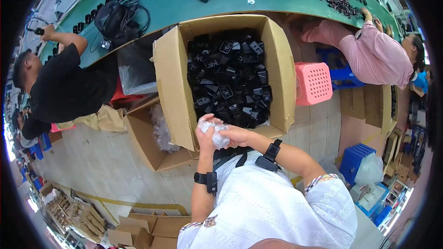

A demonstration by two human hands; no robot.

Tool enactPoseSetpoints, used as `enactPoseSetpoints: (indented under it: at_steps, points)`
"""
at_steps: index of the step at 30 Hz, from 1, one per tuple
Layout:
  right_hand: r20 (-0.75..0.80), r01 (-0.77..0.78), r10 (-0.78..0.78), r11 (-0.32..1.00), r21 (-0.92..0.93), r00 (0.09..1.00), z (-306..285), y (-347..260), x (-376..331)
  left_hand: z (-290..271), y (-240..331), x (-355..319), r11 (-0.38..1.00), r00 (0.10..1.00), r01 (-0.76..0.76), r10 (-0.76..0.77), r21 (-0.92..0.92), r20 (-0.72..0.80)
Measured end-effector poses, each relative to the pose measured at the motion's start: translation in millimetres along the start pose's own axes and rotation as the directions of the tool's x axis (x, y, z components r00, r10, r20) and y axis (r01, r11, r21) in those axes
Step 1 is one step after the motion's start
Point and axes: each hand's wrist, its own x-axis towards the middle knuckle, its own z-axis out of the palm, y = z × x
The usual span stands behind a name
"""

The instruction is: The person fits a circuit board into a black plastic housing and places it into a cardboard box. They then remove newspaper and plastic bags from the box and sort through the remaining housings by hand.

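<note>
Crumpled clear plastic bags (219,139) are bunched between my two hands, just over the near edge of a large open cardboard box (282,71). My left hand (206,134) curls around the plastic from the left. From the right, my right hand (236,135) closes on the same bundle. Whether it is one bag or more, I cannot tell. Loose black plastic parts (226,76) fill much of the box, heaped on one another.
A smaller cardboard box (143,136) with clear plastic bags (162,131) sits at the left. A pink stool (314,84) stands right of the large box. Beyond runs a green worktable (267,0) with black parts. Co-workers sit at left (69,71) and right (376,55).
</note>
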Motion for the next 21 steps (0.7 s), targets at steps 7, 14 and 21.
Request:
enactPoseSetpoints:
  at_steps: [7,14,21]
  points:
    - [-0.253,0.079,-0.076,0.997,0.004,0.965,2.1,18.4,29.0,14.7,7.4,1.4,0.981,0.986,-0.166,0.162,0.104,0.048]
    - [0.161,0.074,-0.018,0.934,-0.349,0.987,-26.1,-63.7,14.3,-17.5,-2.8,22.6,0.953,0.992,-0.009,0.046,0.302,-0.114]
    - [-0.196,-0.139,-0.947,0.164,-0.977,0.255,-159.1,-235.4,68.7,-38.8,0.5,-10.3,0.83,0.999,0.034,-0.029,0.557,-0.019]
